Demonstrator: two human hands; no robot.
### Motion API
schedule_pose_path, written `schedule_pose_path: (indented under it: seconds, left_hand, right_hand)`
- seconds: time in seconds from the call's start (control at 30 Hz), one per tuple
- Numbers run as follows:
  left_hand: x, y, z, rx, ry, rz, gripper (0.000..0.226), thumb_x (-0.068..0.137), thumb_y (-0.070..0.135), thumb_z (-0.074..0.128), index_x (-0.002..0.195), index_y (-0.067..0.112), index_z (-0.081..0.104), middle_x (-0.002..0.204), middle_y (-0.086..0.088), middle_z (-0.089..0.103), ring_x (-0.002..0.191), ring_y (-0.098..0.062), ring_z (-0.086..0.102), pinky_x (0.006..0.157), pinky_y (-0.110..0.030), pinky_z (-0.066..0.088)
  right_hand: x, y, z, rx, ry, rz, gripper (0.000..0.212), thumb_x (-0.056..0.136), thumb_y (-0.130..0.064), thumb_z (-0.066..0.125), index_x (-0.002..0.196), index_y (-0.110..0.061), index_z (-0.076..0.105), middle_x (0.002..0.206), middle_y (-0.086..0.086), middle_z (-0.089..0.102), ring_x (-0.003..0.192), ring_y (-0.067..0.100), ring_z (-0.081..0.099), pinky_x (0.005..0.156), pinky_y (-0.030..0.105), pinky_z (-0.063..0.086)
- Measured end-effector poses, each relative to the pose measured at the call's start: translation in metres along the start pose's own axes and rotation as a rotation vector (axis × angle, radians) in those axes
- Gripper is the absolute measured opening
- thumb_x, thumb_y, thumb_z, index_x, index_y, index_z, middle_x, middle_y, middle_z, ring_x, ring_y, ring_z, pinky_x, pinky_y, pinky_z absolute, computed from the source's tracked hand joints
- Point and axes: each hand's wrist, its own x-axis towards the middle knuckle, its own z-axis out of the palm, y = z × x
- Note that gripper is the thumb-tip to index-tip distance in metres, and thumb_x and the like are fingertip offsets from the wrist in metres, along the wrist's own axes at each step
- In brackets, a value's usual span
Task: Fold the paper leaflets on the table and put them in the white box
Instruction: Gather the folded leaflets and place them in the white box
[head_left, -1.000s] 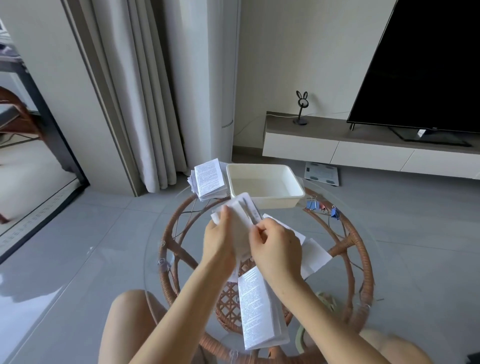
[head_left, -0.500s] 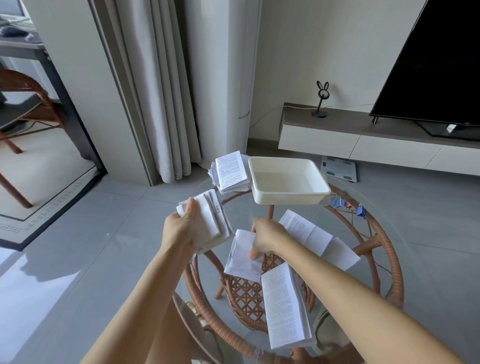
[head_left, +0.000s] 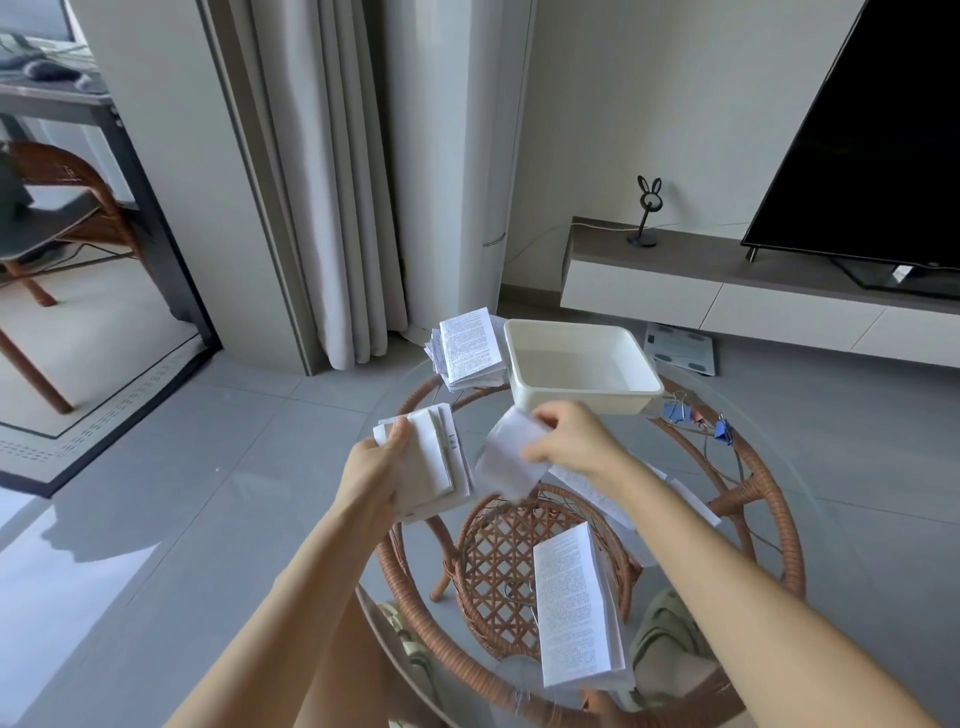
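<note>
A round glass-topped table (head_left: 769, 499) on a rattan frame carries everything. At its far side sits the white box (head_left: 631, 401), open at the top, with no leaflet visible inside. Nearest the person, a long folded leaflet (head_left: 574, 613) lies on the glass with its printed side up. More printed sheets (head_left: 597, 493) lie flat beneath the right forearm, partly hidden by it. Just left of the box, touching or almost touching its wall, rests a stack of folded leaflets (head_left: 470, 353).

The left hand (head_left: 374, 467) holds a bundle of folded leaflets (head_left: 436, 462) over the table's left edge. The thumb presses on the top face near the far corner, and the other fingers are hidden underneath. The right hand (head_left: 576, 441) is raised just in front of the box's near wall, its fingers curled and pinching the upper edge of a single leaflet (head_left: 506, 462). That sheet hangs down and to the left from the fingertips, blurred, between the two hands and clear of the bundle.

Right of the box lie small blue binder clips (head_left: 680, 413), loose on the glass.
</note>
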Motion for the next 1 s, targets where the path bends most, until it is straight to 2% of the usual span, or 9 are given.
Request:
schedule_pose_path:
  seconds: [0.1,0.27,0.4,0.47,0.57,0.73,0.8,0.9,1.0]
  left_hand:
    - [-0.006,0.001,-0.002,0.014,-0.118,0.045,0.033,0.096,0.039,0.052,0.099,0.007,0.059,0.085,-0.009,0.064,0.075,-0.023,0.061,0.077,-0.04,0.053]
    - [-0.027,0.008,0.009,-0.028,-0.446,0.085,0.031,0.094,0.037,0.052,0.104,0.01,0.063,0.085,0.002,0.074,0.079,-0.017,0.068,0.081,-0.037,0.055]
    - [-0.041,0.01,0.024,-0.025,-0.583,0.091,0.034,0.094,0.036,0.051,0.112,0.009,0.061,0.097,-0.005,0.073,0.084,-0.017,0.069,0.07,-0.028,0.058]
    - [-0.045,0.011,0.027,-0.036,-0.609,0.094,0.031,0.095,0.034,0.049,0.108,0.01,0.062,0.092,-0.004,0.074,0.08,-0.015,0.069,0.066,-0.026,0.057]
    - [-0.047,0.01,0.028,-0.042,-0.633,0.088,0.028,0.095,0.032,0.048,0.096,0.009,0.063,0.081,-0.004,0.073,0.071,-0.015,0.069,0.063,-0.027,0.057]
    - [-0.053,0.007,0.037,-0.033,-0.646,0.099,0.04,0.088,0.04,0.052,0.107,0.006,0.062,0.1,-0.01,0.071,0.086,-0.021,0.067,0.078,-0.034,0.056]
    - [-0.055,0.005,0.042,-0.071,-0.639,0.094,0.036,0.09,0.037,0.051,0.109,0.007,0.062,0.099,-0.009,0.072,0.085,-0.019,0.067,0.075,-0.031,0.057]
    - [-0.053,0.004,0.044,-0.128,-0.607,0.048,0.04,0.093,0.036,0.05,0.117,0.005,0.058,0.106,-0.012,0.068,0.087,-0.021,0.066,0.073,-0.031,0.057]
    - [-0.049,0.003,0.042,-0.139,-0.59,0.023,0.038,0.097,0.036,0.047,0.117,0.005,0.057,0.103,-0.013,0.065,0.085,-0.022,0.064,0.075,-0.033,0.055]
  right_hand:
    - [-0.019,-0.014,-0.037,0.265,0.047,0.007,0.024,0.076,0.007,0.064,0.095,-0.007,0.064,0.084,0.006,0.062,0.075,0.018,0.056,0.06,0.028,0.044]
    - [-0.047,-0.029,-0.063,0.154,-0.331,0.073,0.034,0.074,0.013,0.065,0.094,-0.014,0.063,0.079,0.003,0.065,0.065,0.015,0.059,0.046,0.02,0.04]
    - [-0.056,-0.039,-0.067,0.252,-0.405,0.095,0.033,0.075,0.018,0.061,0.097,-0.007,0.063,0.079,0.007,0.067,0.067,0.018,0.065,0.047,0.022,0.049]
    - [-0.058,-0.04,-0.071,0.227,-0.387,0.095,0.032,0.075,0.018,0.061,0.096,-0.006,0.064,0.077,0.007,0.066,0.07,0.022,0.065,0.052,0.025,0.053]
    - [-0.06,-0.037,-0.075,0.128,-0.314,0.111,0.03,0.073,0.016,0.062,0.091,-0.008,0.065,0.077,0.007,0.065,0.071,0.024,0.061,0.052,0.026,0.044]
    - [-0.062,-0.037,-0.068,0.16,-0.294,0.106,0.034,0.078,0.016,0.055,0.104,-0.005,0.061,0.084,0.01,0.062,0.074,0.021,0.06,0.055,0.024,0.048]
    - [-0.061,-0.037,-0.064,0.157,-0.272,0.102,0.035,0.078,0.015,0.053,0.105,-0.007,0.058,0.086,0.009,0.061,0.075,0.02,0.059,0.056,0.024,0.049]
    - [-0.062,-0.036,-0.077,-0.017,-0.015,-0.003,0.031,0.074,0.01,0.058,0.091,-0.016,0.058,0.087,0.005,0.058,0.079,0.021,0.055,0.062,0.027,0.043]
    - [-0.077,-0.04,-0.103,0.367,0.081,-0.052,0.034,0.069,0.016,0.063,0.086,-0.014,0.059,0.08,0.007,0.06,0.076,0.024,0.057,0.062,0.027,0.046]
